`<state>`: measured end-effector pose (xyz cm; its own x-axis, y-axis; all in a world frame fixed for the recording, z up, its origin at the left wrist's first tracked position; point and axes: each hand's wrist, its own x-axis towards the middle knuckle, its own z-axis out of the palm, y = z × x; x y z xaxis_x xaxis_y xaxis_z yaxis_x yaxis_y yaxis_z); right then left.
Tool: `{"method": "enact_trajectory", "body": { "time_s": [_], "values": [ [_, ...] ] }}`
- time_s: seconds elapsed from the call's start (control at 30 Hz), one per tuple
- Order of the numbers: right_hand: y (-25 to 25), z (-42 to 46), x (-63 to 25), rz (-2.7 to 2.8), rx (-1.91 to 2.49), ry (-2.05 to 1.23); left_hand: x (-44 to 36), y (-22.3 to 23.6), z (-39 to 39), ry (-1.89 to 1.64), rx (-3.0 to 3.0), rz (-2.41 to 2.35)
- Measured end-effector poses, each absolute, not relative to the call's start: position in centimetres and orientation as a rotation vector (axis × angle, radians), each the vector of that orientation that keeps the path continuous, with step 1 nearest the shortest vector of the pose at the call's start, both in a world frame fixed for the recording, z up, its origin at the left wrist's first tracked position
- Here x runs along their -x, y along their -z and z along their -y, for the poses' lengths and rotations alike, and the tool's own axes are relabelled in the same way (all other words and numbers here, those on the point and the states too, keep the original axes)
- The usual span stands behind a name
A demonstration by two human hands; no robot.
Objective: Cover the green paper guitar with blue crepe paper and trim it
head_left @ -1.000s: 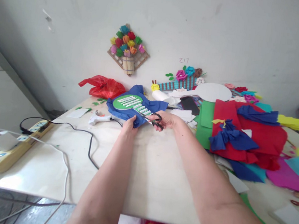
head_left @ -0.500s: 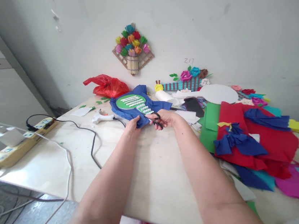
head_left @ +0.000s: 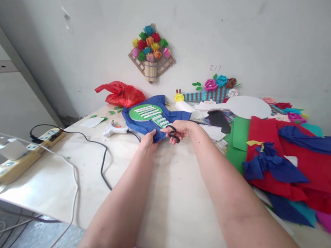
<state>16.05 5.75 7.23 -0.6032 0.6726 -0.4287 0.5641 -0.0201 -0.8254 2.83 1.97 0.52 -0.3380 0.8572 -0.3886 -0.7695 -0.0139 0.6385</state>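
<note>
Judged from grip and layout, at the cutting step: trimming the blue sheet around the green paddle. Locate the paddle left of centre on the worktop, on top of the sheet, with its narrow end toward the right and white strips across both oval and handle. Cannot tell whether lying fully flat or lifted slightly at the near edge.

With the left hand, in a nearly closed pinch, holds the near edge of the sheet: thumb on top, fingers underneath and hidden. With the right hand, curled tight, grips the scissors by the black handles, just right of the paddle's narrow end. Cannot tell the spread of the blades, mostly hidden.

For the next cut, probably calls for tensioning the sheet with the left hand, then guiding the blades along the outline, clear of strips and thumb. Likely calls also for turning the sheet between short cuts.

Containers: just beyond the sheet, at far left, note the red bag, crumpled and slack; cannot make out any contents. On the far wall, note the stick basket, with coloured flowers rising from its top. Left of the hands, just beside the sheet, note the glue gun.
</note>
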Motion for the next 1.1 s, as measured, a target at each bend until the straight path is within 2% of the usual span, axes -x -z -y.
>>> {"method": "enact_trajectory", "body": {
  "time_s": [0.6,1.1],
  "values": [
    [-2.4,-6.1,-16.2,1.653,1.197,-2.041,-2.6,-0.9,-2.3,-1.583,-0.038,-1.086],
    [-2.7,-4.6,-15.9,1.654,1.250,-1.819,-2.5,-1.0,-2.2,-1.562,-0.052,-1.076]
  ]
}}
